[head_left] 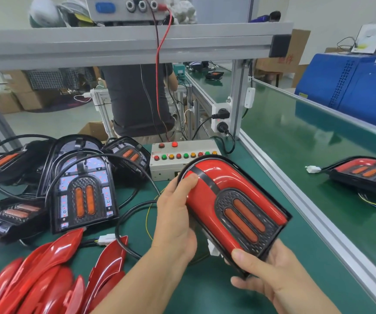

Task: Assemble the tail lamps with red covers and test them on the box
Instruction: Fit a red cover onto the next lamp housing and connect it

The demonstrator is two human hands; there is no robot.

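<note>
Green matting covers the workbench (205,288), with a green conveyor belt (307,137) running along its right side behind an aluminium rail. A blue machine (350,87) stands beyond the belt. Red handwritten characters mark a cardboard carton (289,57) in the background, too blurred to read. Bare tail lamps (81,196) without covers lie in a cluster at the left, cables looping round them, and loose red covers (46,275) are heaped at the lower left. A finished lamp (363,173) rests on the belt. The grey test box (182,159), with rows of red, green and amber buttons, sits at the bench's far edge. Held above the bench, just in front of the box, is the covered tail lamp (234,205). The left hand (175,214) grips its upper left side, thumb pressed on the red cover; the right hand (264,273) clasps its lower corner, thumb on top.
</note>
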